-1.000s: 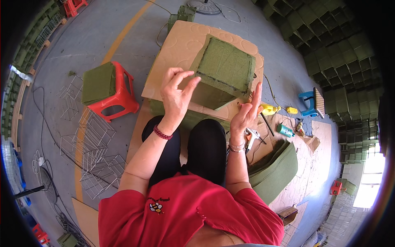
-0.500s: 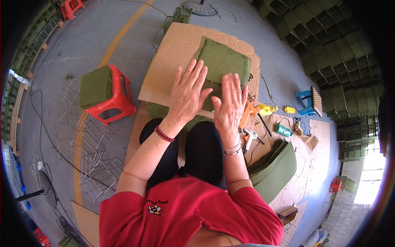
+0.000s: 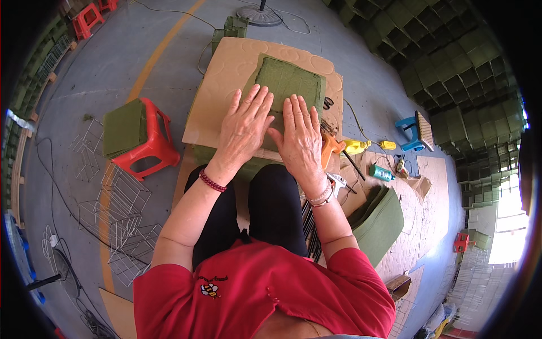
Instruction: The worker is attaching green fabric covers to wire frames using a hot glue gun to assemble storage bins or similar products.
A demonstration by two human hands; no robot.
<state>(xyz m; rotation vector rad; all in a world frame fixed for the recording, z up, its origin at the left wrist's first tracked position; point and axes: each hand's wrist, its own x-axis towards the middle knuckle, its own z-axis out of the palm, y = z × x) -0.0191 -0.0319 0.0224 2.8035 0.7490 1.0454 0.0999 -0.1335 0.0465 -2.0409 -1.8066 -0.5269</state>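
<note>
A green, fabric-like square panel [image 3: 293, 85] with raised edges lies on a cardboard sheet [image 3: 226, 62] in front of my knees. My left hand [image 3: 243, 127] is open and palm down, its fingertips over the panel's near left edge. Beside it, my right hand [image 3: 299, 138] is also flat and open, fingertips at the panel's near edge. Neither hand grips anything. Whether the palms press on the green material or hover just above it, I cannot tell. Black-handled scissors [image 3: 328, 103] lie right of the panel. An orange tool [image 3: 331, 148] sits near my right hand, and a white glue gun [image 3: 340, 181] shows partly behind my right wrist.
At left, a red stool [image 3: 155, 161] carries green sheets [image 3: 124, 127]; wire frames [image 3: 116, 198] lie on the floor beside it. To the right are stacked green sheets [image 3: 378, 223], a green bottle [image 3: 381, 173] and a blue stool [image 3: 412, 133]. Green boxes [image 3: 463, 85] pile up far right.
Both hands have shifted slightly relative to the green panel; the right has moved left, closer to the left hand. The whole view has turned a little. Fingers stay outstretched.
</note>
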